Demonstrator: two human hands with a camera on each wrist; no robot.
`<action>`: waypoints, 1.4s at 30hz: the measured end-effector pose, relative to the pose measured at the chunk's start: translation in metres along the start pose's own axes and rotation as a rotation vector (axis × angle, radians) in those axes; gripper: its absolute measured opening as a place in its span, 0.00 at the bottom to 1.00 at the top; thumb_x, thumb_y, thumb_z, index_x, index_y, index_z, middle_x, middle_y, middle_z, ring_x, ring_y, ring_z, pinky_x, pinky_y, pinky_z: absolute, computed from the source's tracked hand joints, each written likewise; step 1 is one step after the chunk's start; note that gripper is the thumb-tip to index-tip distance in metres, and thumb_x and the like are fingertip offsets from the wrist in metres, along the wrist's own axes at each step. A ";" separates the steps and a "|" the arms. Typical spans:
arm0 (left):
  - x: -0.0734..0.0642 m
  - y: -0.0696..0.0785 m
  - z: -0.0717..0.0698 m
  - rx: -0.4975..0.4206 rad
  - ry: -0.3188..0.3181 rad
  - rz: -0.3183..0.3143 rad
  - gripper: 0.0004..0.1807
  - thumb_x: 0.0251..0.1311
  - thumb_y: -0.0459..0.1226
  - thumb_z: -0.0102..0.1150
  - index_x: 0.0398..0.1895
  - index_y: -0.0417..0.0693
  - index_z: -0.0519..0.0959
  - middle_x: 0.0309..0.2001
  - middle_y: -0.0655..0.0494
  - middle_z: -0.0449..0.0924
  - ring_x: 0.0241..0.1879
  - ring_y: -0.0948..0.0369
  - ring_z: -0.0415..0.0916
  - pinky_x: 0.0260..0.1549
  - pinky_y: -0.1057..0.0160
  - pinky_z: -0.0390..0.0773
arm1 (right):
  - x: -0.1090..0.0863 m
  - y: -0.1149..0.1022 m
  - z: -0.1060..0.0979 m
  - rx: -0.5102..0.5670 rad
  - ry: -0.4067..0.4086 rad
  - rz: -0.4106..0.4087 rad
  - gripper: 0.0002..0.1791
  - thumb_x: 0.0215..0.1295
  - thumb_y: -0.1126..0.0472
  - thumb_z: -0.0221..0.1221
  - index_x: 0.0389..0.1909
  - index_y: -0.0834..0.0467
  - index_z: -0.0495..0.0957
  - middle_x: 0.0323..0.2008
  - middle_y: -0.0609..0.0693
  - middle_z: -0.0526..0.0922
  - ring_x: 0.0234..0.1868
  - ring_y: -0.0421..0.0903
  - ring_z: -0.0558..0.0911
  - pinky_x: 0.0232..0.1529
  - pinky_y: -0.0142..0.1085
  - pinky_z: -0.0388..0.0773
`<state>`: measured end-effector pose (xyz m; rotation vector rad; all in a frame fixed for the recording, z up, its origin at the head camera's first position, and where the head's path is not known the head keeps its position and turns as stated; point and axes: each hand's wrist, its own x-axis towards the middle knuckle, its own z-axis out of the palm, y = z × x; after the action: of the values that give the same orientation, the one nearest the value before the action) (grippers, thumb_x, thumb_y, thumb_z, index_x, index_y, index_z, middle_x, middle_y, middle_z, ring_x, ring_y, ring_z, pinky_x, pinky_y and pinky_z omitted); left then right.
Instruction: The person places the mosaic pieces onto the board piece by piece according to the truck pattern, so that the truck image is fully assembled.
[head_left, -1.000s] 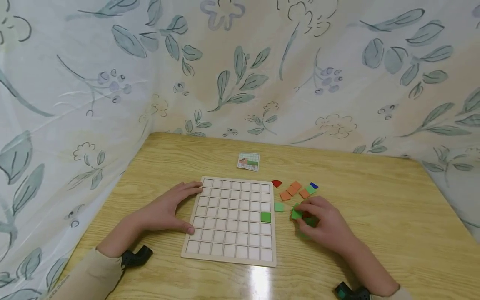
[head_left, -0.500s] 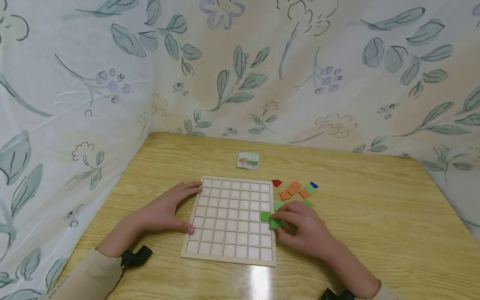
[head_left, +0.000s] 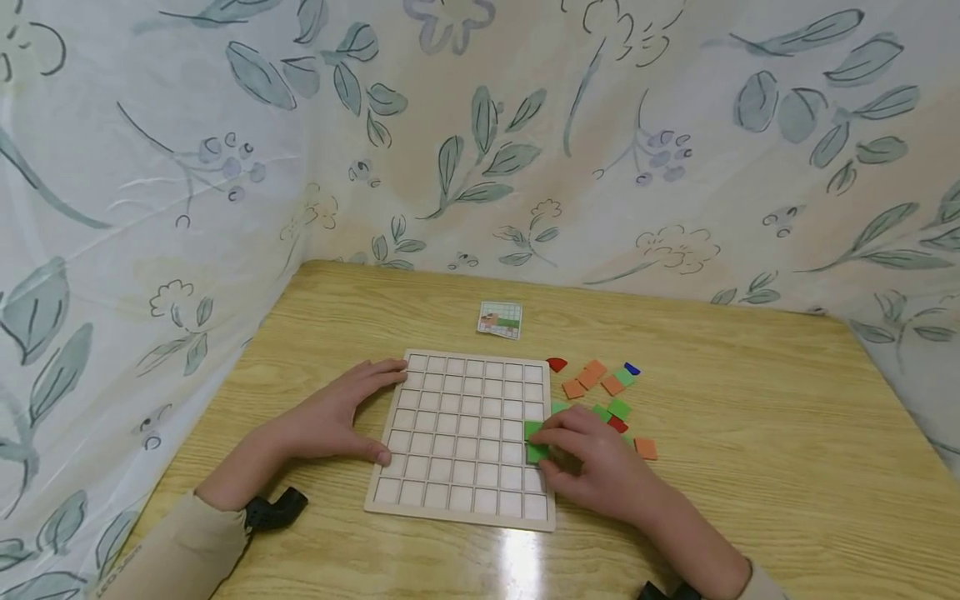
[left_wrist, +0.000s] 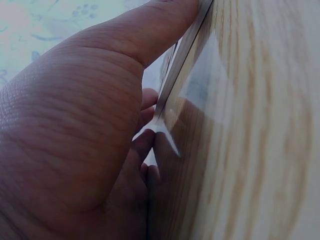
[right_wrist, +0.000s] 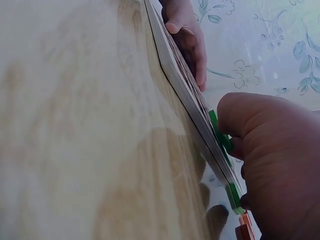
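A pale wooden grid board (head_left: 453,442) lies on the table. Along its left side, my left hand (head_left: 330,417) is spread with thumb and fingertips touching the frame. My right hand (head_left: 603,467) pinches a green square tile (head_left: 536,454) over the rightmost column, just below another green tile (head_left: 531,429) lying in a cell of that column. In the right wrist view, the held tile (right_wrist: 221,134) is tilted against the board's top face, between thumb and fingers. The right fingers partly cover both tiles.
Loose pieces lie right of the board: several orange squares (head_left: 592,372), green squares (head_left: 618,408), red pieces (head_left: 557,364) and a blue piece (head_left: 632,368). A small picture card (head_left: 500,320) lies behind the board. Floral cloth (head_left: 480,150) hangs around the wooden table (head_left: 750,417).
My right hand has moved left from the loose pieces to the board's right column, bringing a green tile with it. My left hand has stayed at the board's left edge.
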<state>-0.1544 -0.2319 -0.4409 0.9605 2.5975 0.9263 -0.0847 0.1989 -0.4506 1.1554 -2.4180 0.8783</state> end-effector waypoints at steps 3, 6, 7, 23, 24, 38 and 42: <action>0.000 0.000 0.000 0.003 0.003 0.005 0.68 0.45 0.71 0.82 0.87 0.54 0.63 0.87 0.60 0.53 0.86 0.48 0.46 0.79 0.34 0.55 | 0.000 0.001 0.001 0.022 -0.012 -0.007 0.18 0.58 0.69 0.75 0.49 0.54 0.91 0.49 0.41 0.85 0.49 0.41 0.79 0.47 0.26 0.78; 0.000 0.000 0.000 0.006 0.005 0.009 0.68 0.45 0.70 0.82 0.87 0.53 0.63 0.87 0.59 0.54 0.86 0.47 0.47 0.79 0.33 0.56 | 0.000 0.002 0.002 0.027 -0.013 -0.023 0.18 0.58 0.69 0.75 0.50 0.54 0.90 0.48 0.41 0.85 0.49 0.40 0.78 0.46 0.24 0.76; 0.000 0.000 0.000 0.007 0.004 0.009 0.68 0.45 0.70 0.82 0.87 0.53 0.63 0.87 0.58 0.54 0.86 0.47 0.47 0.79 0.33 0.56 | 0.000 0.003 0.002 0.030 -0.012 -0.031 0.19 0.58 0.70 0.74 0.50 0.54 0.90 0.49 0.41 0.84 0.49 0.40 0.78 0.46 0.24 0.76; 0.001 -0.001 0.000 0.014 -0.002 -0.006 0.68 0.45 0.72 0.80 0.88 0.56 0.62 0.87 0.62 0.52 0.86 0.50 0.46 0.80 0.35 0.55 | -0.002 0.006 0.005 0.030 -0.010 -0.084 0.15 0.63 0.67 0.73 0.51 0.55 0.91 0.49 0.42 0.85 0.49 0.41 0.77 0.48 0.25 0.76; 0.001 -0.001 0.000 0.012 -0.002 -0.008 0.68 0.45 0.72 0.81 0.88 0.56 0.62 0.87 0.62 0.52 0.86 0.50 0.46 0.80 0.35 0.55 | -0.002 0.006 0.005 0.035 -0.009 -0.081 0.16 0.63 0.67 0.73 0.51 0.55 0.91 0.49 0.42 0.85 0.49 0.41 0.78 0.48 0.25 0.76; 0.005 -0.001 0.004 0.003 -0.002 0.017 0.66 0.48 0.68 0.82 0.87 0.53 0.63 0.87 0.58 0.53 0.86 0.43 0.45 0.79 0.30 0.53 | -0.007 0.005 -0.005 0.022 0.057 0.026 0.21 0.58 0.68 0.77 0.54 0.57 0.90 0.51 0.43 0.86 0.52 0.43 0.82 0.55 0.28 0.78; 0.002 -0.002 0.001 0.000 -0.002 0.008 0.66 0.47 0.68 0.82 0.87 0.54 0.63 0.87 0.58 0.54 0.86 0.44 0.46 0.79 0.31 0.54 | -0.010 0.007 -0.006 -0.010 0.079 0.050 0.19 0.63 0.64 0.75 0.55 0.59 0.90 0.52 0.46 0.86 0.53 0.46 0.82 0.58 0.30 0.76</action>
<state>-0.1560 -0.2314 -0.4431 0.9716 2.5938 0.9265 -0.0833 0.2119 -0.4541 1.0410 -2.3943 0.9078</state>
